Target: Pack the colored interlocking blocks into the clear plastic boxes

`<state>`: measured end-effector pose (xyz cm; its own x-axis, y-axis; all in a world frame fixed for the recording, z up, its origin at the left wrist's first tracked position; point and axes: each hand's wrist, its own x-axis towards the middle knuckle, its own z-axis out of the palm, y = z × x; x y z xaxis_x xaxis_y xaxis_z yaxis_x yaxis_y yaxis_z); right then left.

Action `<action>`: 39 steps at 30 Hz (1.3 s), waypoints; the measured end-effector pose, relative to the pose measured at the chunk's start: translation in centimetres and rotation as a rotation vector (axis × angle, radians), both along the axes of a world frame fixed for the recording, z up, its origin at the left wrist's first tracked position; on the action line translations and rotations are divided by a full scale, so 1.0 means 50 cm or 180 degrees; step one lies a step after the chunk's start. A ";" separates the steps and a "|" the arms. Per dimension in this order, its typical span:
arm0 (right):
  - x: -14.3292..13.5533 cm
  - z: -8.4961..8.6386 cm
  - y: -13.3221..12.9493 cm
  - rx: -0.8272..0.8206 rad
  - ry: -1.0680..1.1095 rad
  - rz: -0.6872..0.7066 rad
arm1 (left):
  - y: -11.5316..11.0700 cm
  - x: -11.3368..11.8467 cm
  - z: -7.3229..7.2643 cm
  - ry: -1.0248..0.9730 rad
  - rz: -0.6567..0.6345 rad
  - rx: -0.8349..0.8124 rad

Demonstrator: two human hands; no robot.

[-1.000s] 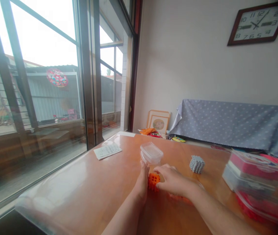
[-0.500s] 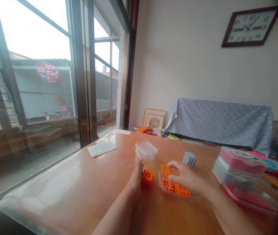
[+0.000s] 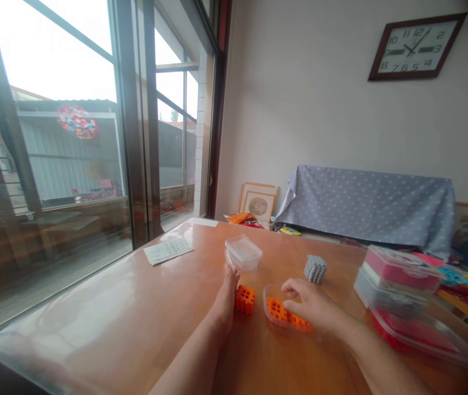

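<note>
My left hand (image 3: 224, 304) stands on edge on the table, fingers stretched forward, its inner side against or very close to an orange lattice block stack (image 3: 244, 299). Whether it touches the stack I cannot tell. My right hand (image 3: 311, 303) hovers over a clear plastic box (image 3: 267, 314) holding flat orange lattice pieces (image 3: 277, 308). Thumb and index finger are apart with no piece visible between them; the thumb is close to the pieces. The other fingers are partly hidden. Beyond the right hand a grey stack of similar pieces (image 3: 315, 269) stands upright.
A clear empty-looking container (image 3: 244, 252) sits ahead of my left hand. Farther left lies a paper booklet (image 3: 168, 250). Stacked boxes with pink and grey contents (image 3: 400, 274) and a red-filled clear box (image 3: 418, 334) stand right on the wooden table (image 3: 135, 318).
The orange piece held between my right thumb and index finger has left them and no longer shows above the box. My left hand keeps its place beside the orange stack. The view shifts slightly.
</note>
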<state>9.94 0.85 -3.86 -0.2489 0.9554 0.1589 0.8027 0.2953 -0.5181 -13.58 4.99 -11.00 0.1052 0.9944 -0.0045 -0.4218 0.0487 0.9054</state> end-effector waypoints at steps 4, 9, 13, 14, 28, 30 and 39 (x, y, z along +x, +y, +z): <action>-0.040 0.024 0.008 0.0253 0.0041 0.0051 | -0.001 0.002 0.005 -0.0030 0.0010 -0.0015; -0.131 0.043 0.017 0.0242 -0.0283 0.0245 | 0.000 0.004 0.015 -0.0138 0.0015 -0.0083; -0.182 0.042 0.028 0.0153 -0.0692 0.0319 | -0.003 0.004 0.020 -0.0219 -0.0052 -0.0045; -0.189 0.040 0.031 0.0134 -0.0758 0.0278 | -0.003 0.004 0.020 -0.0243 -0.0081 -0.0008; -0.094 0.053 0.028 0.0269 -0.0183 0.0211 | 0.006 0.004 0.003 -0.0122 -0.0002 0.0054; -0.048 0.055 0.021 0.0212 -0.0137 0.0174 | 0.010 0.004 -0.003 -0.0073 0.0062 0.0047; 0.100 0.013 -0.008 -0.0071 -0.0630 -0.0007 | 0.003 0.001 0.015 0.0091 0.0083 -0.0052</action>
